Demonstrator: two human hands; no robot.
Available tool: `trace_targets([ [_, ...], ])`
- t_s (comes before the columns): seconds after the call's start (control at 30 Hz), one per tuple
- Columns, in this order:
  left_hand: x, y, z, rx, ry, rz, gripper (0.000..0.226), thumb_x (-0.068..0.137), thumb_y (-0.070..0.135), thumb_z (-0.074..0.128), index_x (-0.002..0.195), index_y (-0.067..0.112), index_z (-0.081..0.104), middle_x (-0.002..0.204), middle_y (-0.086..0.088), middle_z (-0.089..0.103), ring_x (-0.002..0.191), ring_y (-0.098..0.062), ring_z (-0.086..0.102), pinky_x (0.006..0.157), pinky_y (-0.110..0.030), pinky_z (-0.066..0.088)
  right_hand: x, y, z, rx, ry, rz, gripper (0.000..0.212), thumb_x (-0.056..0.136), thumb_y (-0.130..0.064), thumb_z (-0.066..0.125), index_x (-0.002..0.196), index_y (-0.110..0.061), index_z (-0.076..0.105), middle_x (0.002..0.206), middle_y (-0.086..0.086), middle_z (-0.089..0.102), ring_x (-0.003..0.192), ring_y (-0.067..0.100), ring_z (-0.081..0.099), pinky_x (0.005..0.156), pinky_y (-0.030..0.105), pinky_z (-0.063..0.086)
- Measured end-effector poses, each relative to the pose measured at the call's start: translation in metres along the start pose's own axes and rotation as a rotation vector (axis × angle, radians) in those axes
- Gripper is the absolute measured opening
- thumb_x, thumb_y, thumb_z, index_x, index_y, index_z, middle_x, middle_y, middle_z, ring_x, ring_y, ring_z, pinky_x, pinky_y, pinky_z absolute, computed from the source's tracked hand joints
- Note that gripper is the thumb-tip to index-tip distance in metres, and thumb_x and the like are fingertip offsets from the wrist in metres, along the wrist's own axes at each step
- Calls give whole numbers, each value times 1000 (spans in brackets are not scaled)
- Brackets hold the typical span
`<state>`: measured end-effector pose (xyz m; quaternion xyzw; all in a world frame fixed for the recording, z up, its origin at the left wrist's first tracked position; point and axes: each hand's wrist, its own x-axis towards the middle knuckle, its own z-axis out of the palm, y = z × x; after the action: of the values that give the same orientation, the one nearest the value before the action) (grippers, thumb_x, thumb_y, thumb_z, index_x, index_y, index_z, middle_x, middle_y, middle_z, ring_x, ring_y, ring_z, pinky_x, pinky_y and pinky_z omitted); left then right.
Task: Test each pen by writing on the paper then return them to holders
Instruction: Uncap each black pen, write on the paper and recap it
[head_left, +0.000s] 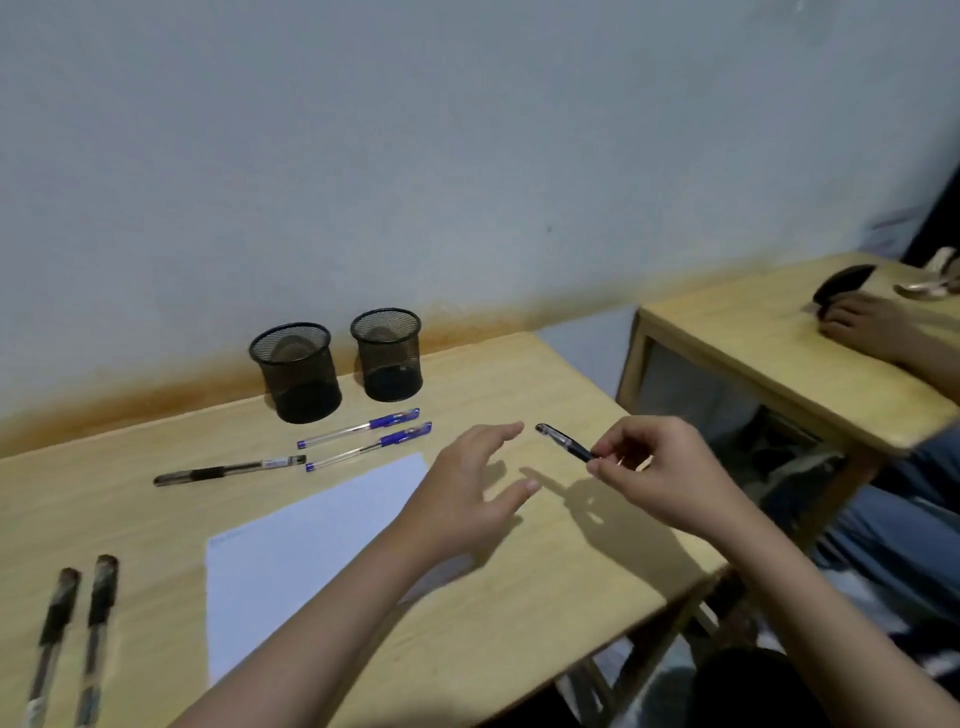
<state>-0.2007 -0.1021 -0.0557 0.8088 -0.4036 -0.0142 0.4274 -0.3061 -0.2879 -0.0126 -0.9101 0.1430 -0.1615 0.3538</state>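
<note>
Gripping a black pen in my right hand, left hand open over the paper. Both holders behind the paper look empty; five pens lie around it, so nearly everything remains.

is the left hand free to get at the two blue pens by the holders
Probably yes. The left hand is open and empty, hovering over the paper, and the blue pens lie uncovered on the desk just beyond it, with nothing between.

2 wooden desks against a stained pale wall.
</note>
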Motion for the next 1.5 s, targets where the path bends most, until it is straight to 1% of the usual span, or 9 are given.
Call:
trace_targets([
  [0.17, 25, 33, 83, 51, -279, 106, 57, 84, 48, 57, 135, 30, 40, 147, 6, 37, 134, -10, 30, 110, -28, 28, -34, 58, -48, -123, 233, 171, 6, 78, -23, 74, 77, -23, 69, 71, -6, 67, 69, 8, 62, 57, 21, 47],
  [0.37, 57, 62, 157, 266, -426, 277, 54, 90, 49, 44, 140, 30, 37, 154, 1, 27, 139, -19, 25, 114, -49, 20, -79, 121, -80, -279, 344, 370, 9, 79, -21, 74, 76, -16, 68, 64, -1, 66, 63, 11, 61, 55, 27, 45],
  [0.63, 61, 60, 165, 353, -482, 305, 47, 95, 48, 33, 141, 36, 34, 157, 5, 19, 144, -17, 15, 115, -47, 12, -120, 169, -105, -340, 349, 615, 14, 83, -21, 69, 85, -8, 67, 67, -1, 61, 71, 20, 60, 63, 28, 40],
  [0.73, 61, 60, 165, 355, -482, 298, 47, 96, 47, 32, 142, 37, 32, 157, 5, 17, 144, -16, 14, 115, -46, 11, -122, 170, -104, -345, 359, 622, 25, 84, -22, 68, 101, -5, 67, 91, 10, 68, 89, 26, 63, 72, 29, 44],
  [0.87, 58, 59, 168, 349, -443, 272, 46, 95, 48, 34, 139, 38, 36, 156, 7, 21, 144, -15, 16, 115, -45, 13, -116, 164, -97, -331, 361, 577, 25, 84, -20, 67, 105, -5, 68, 107, 12, 70, 100, 27, 63, 80, 33, 48],
  [1.03, 54, 61, 155, 240, -413, 202, 45, 91, 43, 48, 133, 30, 48, 149, 10, 36, 137, -14, 32, 111, -39, 29, -97, 139, -79, -305, 359, 453, 19, 83, -21, 67, 98, -9, 70, 92, 5, 69, 89, 20, 64, 72, 26, 45],
  [1.17, 46, 61, 130, 176, -338, 92, 43, 90, 38, 53, 132, 29, 49, 144, 10, 44, 130, -14, 41, 107, -36, 38, -76, 106, -57, -285, 380, 271, 11, 84, -23, 66, 93, -17, 68, 84, -5, 59, 72, 1, 51, 60, 13, 35],
  [1.33, 32, 40, 80, 168, -190, 2, 41, 88, 41, 53, 129, 32, 51, 139, 13, 48, 126, -9, 43, 104, -32, 38, -41, 59, -25, -146, 350, 48, 10, 84, -23, 66, 92, -18, 69, 86, -8, 63, 77, 1, 56, 66, 12, 40],
  [1.5, -4, 12, 12, 227, -54, -125, 41, 90, 40, 53, 130, 33, 49, 140, 11, 47, 127, -8, 40, 102, -27, 35, -7, 8, 22, -33, 208, -154, 11, 85, -22, 65, 92, -16, 71, 87, -6, 68, 80, 5, 61, 68, 12, 45],
])
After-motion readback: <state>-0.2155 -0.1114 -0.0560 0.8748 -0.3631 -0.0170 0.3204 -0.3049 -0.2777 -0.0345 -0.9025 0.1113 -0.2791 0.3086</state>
